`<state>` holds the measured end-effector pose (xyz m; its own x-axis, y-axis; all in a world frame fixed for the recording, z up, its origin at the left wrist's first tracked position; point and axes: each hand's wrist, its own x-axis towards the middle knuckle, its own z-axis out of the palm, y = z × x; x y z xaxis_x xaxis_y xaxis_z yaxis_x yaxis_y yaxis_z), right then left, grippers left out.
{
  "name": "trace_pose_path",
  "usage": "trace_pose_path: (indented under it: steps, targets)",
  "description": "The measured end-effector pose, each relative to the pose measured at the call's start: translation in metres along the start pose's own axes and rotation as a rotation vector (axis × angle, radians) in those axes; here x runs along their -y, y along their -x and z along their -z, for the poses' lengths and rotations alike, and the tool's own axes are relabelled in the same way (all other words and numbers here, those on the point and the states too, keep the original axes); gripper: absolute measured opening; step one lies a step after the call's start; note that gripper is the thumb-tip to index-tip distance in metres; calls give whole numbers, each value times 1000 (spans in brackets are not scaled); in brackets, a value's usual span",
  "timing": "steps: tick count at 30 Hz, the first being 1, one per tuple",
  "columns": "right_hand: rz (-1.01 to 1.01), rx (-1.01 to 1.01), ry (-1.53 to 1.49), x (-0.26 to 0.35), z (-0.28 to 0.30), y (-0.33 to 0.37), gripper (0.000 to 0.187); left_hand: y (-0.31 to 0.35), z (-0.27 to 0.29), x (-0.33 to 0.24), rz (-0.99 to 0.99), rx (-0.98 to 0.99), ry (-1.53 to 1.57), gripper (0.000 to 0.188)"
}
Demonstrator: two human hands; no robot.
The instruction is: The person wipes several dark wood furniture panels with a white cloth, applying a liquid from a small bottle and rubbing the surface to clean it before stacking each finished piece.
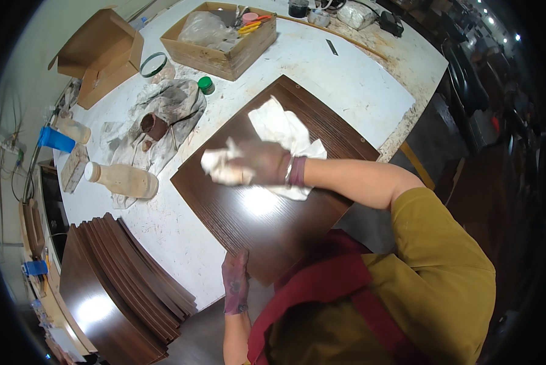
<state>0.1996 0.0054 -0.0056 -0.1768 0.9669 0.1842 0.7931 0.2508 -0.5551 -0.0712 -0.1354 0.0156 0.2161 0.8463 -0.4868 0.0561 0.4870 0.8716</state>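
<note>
A dark brown wood-grain panel (273,225) lies across the near edge of the white table, its glossy face up. My right hand (266,163), in a stained glove and smeared by motion, presses a crumpled white cloth (223,165) onto the panel's middle. Another part of white cloth (279,125) spreads out beyond and under that hand; whether both are one piece I cannot tell. Gripping the panel's near left edge is my left hand (236,281), in a purplish stained glove, its fingertips on the rim and the rest below.
Several similar brown panels (112,286) are stacked at the lower left. A capped plastic bottle (127,180), a small brown-stained pot (154,126) on a dirty rag (182,100) and a green-lidded jar (206,85) stand left of the panel. Farther back sits a tool box (236,61).
</note>
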Motion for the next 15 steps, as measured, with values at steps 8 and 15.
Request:
trace_pose_path:
  steps: [8, 15]
  targets:
    - [-477, -108, 286, -81, 98, -20, 41, -18, 36, 25, -281, 98, -450, 33]
    - [-315, -160, 118, -84, 107, 12, 64, -74, 0, -71, -929, -213, -1142, 27]
